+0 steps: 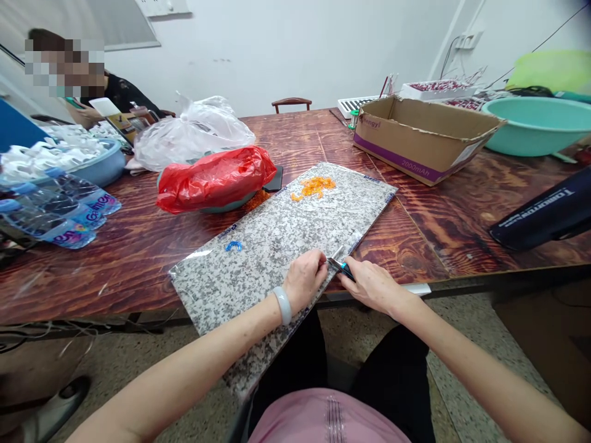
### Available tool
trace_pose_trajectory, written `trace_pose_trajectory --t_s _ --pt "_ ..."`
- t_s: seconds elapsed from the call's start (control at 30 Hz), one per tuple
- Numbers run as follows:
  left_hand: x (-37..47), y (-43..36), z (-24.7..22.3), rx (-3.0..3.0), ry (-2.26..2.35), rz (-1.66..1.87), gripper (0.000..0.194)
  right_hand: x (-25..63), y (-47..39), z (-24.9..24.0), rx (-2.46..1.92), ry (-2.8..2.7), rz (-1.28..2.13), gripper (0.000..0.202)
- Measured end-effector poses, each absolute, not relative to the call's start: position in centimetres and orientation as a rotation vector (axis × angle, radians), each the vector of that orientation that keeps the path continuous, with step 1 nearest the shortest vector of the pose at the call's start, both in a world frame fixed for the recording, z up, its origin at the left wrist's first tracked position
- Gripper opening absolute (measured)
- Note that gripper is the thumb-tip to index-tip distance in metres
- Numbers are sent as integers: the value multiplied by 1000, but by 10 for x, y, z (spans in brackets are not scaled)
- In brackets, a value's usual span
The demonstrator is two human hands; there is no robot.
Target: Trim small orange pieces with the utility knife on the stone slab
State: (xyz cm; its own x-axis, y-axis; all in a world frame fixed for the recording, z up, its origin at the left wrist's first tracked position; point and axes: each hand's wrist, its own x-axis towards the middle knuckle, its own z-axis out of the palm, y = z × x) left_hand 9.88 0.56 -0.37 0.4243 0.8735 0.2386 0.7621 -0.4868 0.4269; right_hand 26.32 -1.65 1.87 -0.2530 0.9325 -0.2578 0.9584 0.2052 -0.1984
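Observation:
A speckled grey stone slab (263, 240) lies at a slant on the wooden table, its near end past the table edge. Over its right edge, my right hand (369, 283) is closed round a tool with black and blue handles (344, 269), whose metal tip points left. My left hand (305, 277), with a pale bangle at the wrist, is pinched right at that tip; what it holds is too small to make out. Orange pieces (314, 187) lie at the slab's far end beside thin clear strands (341, 200). A few blue pieces (234, 246) rest near its left edge.
A red plastic bag (217, 178) over a bowl sits behind the slab, beside a white bag (196, 132). Bottles (60, 206) lie left. A cardboard box (420, 138), teal basin (538, 126) and black cylinder (545, 209) stand right. A person (124, 92) sits at back left.

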Motion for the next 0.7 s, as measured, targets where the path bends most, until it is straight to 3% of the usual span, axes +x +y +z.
trace_pose_trajectory --t_s 0.7 --pt "98 8 -3 2377 1380 595 7 251 -19 21 1876 2233 -374 22"
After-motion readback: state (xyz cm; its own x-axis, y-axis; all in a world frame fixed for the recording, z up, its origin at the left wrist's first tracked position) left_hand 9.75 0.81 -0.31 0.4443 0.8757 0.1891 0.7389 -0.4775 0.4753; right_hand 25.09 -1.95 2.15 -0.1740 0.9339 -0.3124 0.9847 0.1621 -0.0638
